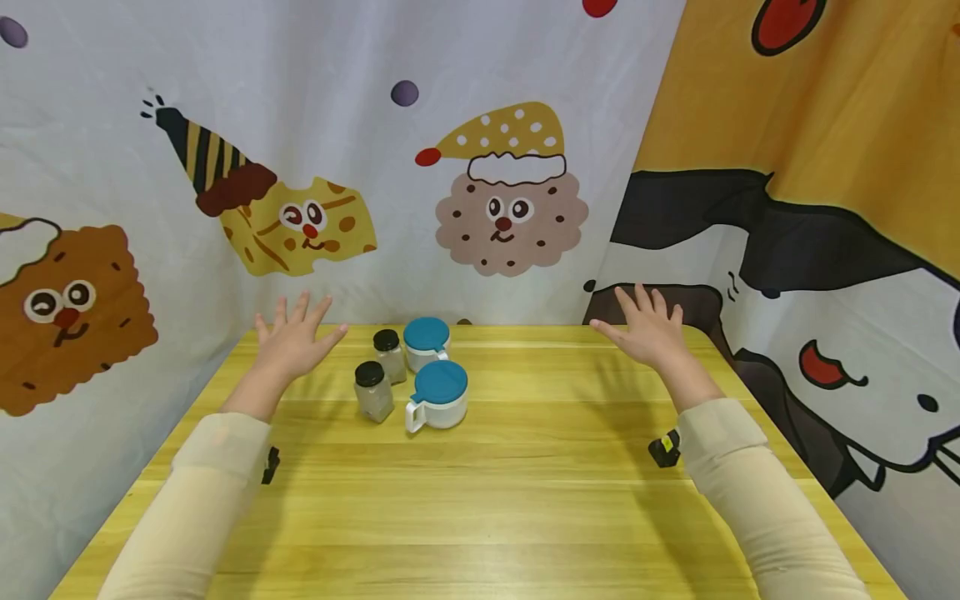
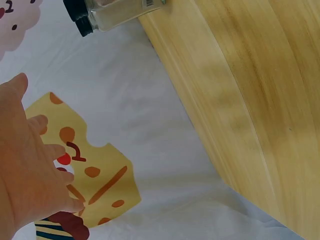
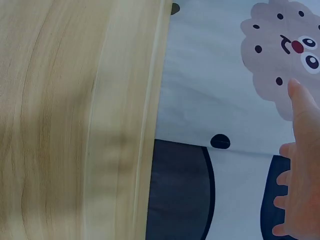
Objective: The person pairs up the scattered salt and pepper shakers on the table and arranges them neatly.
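Observation:
My left hand (image 1: 292, 343) is held out over the left part of the table with its fingers spread, holding nothing. Nearest to it are two small glass jars with black lids, the front jar (image 1: 373, 392) and the rear jar (image 1: 390, 357). Beside them stand two white containers with blue lids; the front container (image 1: 439, 396) has its handle turned towards me, and the rear container (image 1: 427, 342) sits close behind. On the far right my right hand (image 1: 649, 330) also hovers with spread fingers and nothing in it. In the left wrist view a jar (image 2: 117, 12) shows at the top edge.
The wooden table (image 1: 487, 500) ends at the back against a printed curtain (image 1: 315, 100) with cartoon figures. More curtain (image 1: 862, 150) hangs along the right side. A small black wrist device (image 1: 664, 450) sits by the right sleeve, and another (image 1: 271, 465) by the left.

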Demonstrator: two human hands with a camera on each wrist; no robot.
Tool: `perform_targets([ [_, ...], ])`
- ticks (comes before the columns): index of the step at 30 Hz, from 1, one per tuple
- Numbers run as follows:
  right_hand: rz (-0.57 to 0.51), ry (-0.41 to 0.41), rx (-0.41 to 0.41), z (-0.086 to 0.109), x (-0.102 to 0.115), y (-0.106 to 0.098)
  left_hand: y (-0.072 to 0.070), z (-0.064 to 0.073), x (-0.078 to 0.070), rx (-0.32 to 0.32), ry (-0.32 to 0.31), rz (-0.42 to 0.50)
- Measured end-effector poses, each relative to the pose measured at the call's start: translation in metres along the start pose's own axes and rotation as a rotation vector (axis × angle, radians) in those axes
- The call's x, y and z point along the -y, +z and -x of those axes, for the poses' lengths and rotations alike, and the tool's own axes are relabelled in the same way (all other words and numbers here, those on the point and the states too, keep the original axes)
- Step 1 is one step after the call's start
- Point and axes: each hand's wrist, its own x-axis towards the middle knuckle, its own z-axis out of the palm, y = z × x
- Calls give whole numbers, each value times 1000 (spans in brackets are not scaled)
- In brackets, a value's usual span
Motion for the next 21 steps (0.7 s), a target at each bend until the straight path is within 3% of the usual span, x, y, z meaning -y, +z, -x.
perform_targets([
  [21,-24,-30,-57,12,12,0,2,8,0,-42,14,35],
])
